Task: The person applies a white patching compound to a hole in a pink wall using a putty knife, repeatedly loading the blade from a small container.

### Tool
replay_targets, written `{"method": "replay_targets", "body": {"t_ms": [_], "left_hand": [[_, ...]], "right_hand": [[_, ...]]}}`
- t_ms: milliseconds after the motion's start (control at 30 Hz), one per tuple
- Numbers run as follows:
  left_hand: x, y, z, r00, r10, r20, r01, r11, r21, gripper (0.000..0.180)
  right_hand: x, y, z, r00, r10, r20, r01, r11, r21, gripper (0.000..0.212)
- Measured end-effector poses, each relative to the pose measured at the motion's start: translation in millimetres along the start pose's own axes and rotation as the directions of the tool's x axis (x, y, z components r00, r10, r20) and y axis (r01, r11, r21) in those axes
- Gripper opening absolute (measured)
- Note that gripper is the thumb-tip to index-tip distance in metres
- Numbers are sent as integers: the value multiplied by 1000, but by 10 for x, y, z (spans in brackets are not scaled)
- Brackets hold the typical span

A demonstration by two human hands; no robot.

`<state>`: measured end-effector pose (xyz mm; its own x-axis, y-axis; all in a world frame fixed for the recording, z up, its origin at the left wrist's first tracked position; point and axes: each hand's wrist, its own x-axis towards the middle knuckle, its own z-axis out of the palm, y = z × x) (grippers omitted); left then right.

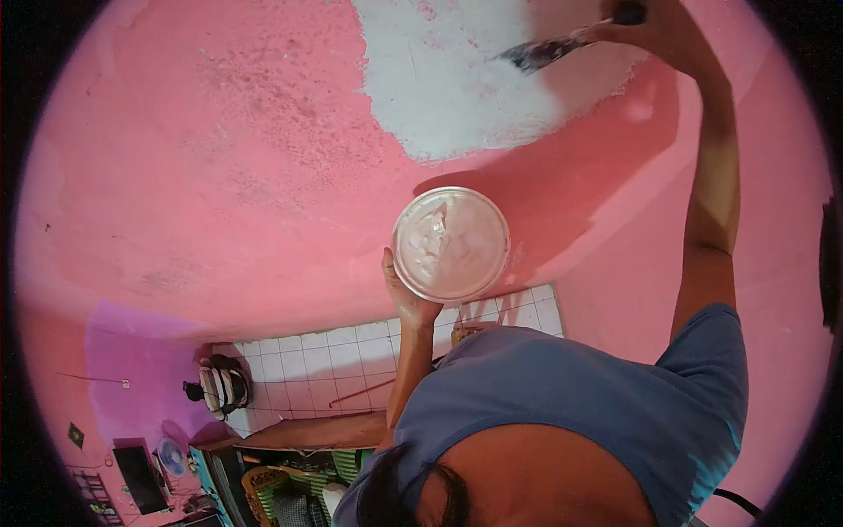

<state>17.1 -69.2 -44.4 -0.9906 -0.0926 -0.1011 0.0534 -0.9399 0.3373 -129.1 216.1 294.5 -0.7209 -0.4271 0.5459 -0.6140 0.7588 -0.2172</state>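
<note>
My left hand (414,301) supports a round white tub (432,293) from beneath and its near left side, the thumb up along the edge. Pale, creamy putty (452,241) lies in it, heaped unevenly near the middle. High at the upper right, my right hand (645,33) grips the dark handle of a putty knife (549,54). Its smeared blade is at the wall, over a ragged white patch (439,97) of spread putty. The fingers are partly cut off by the picture's upper edge.
Around the patch the pink wall (281,176) is rough, with dark blotches. White tiles (342,356) lie below. At the lower left are a cluttered shelf (290,487), a fan (172,457), a dark screen (140,479) and a pile of things (224,386) by a purple wall section.
</note>
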Motion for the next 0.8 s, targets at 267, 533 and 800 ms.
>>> {"method": "replay_targets", "body": {"t_ms": [267, 533, 800], "left_hand": [[-17, -4, -44, 999, -33, -12, 33, 999, 4, 64], [12, -58, 99, 999, -10, -34, 11, 999, 36, 64], [13, -37, 47, 999, -30, 13, 31, 999, -33, 64]], "right_hand": [[-264, 23, 868, 952, -194, 236, 178, 980, 85, 31], [18, 291, 1159, 942, -258, 216, 275, 960, -54, 36], [51, 23, -66, 986, 85, 144, -85, 996, -4, 34]]}}
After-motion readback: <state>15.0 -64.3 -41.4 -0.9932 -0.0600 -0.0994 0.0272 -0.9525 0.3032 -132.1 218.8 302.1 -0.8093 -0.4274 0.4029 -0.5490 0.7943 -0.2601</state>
